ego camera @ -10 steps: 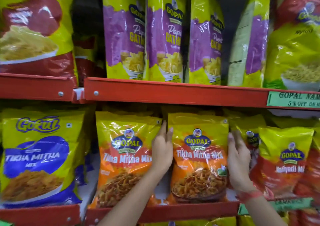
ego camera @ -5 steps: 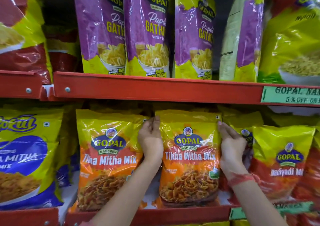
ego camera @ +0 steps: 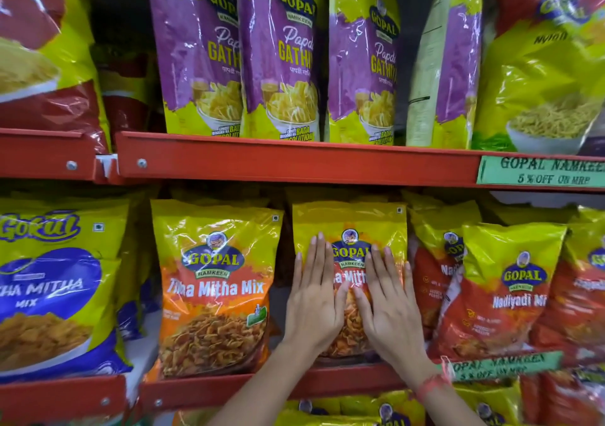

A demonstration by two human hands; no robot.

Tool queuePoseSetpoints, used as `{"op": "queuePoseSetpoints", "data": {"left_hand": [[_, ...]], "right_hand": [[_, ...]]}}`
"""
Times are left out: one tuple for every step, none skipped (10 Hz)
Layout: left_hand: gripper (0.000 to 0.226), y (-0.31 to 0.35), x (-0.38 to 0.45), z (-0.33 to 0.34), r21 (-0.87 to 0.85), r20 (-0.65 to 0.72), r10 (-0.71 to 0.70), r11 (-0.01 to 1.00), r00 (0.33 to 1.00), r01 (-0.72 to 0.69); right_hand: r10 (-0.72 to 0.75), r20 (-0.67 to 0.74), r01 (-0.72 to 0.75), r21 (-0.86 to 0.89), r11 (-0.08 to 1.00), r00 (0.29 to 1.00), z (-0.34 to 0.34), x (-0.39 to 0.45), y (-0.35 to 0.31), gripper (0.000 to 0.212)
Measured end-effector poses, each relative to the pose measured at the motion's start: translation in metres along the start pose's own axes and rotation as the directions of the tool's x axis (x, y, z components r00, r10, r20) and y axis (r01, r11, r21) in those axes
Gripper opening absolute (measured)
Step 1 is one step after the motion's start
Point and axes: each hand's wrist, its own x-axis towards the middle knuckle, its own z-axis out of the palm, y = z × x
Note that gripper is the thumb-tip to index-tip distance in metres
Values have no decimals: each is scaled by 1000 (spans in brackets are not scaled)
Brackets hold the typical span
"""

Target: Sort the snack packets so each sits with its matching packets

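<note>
- While both hands lie flat on the front of one packet, neither grips it: the left hand [ego camera: 314,298] and right hand [ego camera: 389,304] have fingers straight and spread, palms pressed on the film, nothing closed around anything.
- Pressed packet [ego camera: 349,226]: orange-and-yellow Gopal Tikha Mitha Mix, upright on the lower shelf [ego camera: 343,381], near frame centre. The hands cover its lower half; the logo shows between the fingertips at 12 o'clock of the palms.
- At 9 o'clock of the hands, just beside, with a dark gap between: the matching Tikha Mitha Mix packet [ego camera: 212,288], same print, upright.
- At 3 o'clock: red-and-yellow Nadiyadi Mix packets [ego camera: 504,291], a different variety; the nearest overlaps or touches the pressed packet's right edge, cannot tell which.
- Further out at 9 o'clock: blue Gokul packet [ego camera: 55,281]. At 12 o'clock, upper shelf: purple Papdi Gathiya packets [ego camera: 281,56].
- Judgement: step in hand is seating the packet back against its row. It appears already in the right group.
- To do it well: push evenly with both palms so the packet does not twist; keep its base behind the red shelf lip; bias slightly toward 9 o'clock to close the gap and stay clear of the Nadiyadi stack.
- Risk: glossy film may slide under flat palms; hard pressure could crush the contents.
</note>
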Motion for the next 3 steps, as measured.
{"op": "queuePoseSetpoints", "data": {"left_hand": [[67,-4,-9,-13,53,54,35,998,998,-38],[66,-25,-32,-46,92,23,105,990,994,-107],[64,-45,-49,-91,89,-26,135,987,990,-132]], "right_hand": [[54,46,-53,-35,998,997,-6,-4,-5,66],[31,10,-30,-39,999,999,-19,-15,-31,67],[-34,-8,35,44,998,999,-43,-13,-77,66]]}}
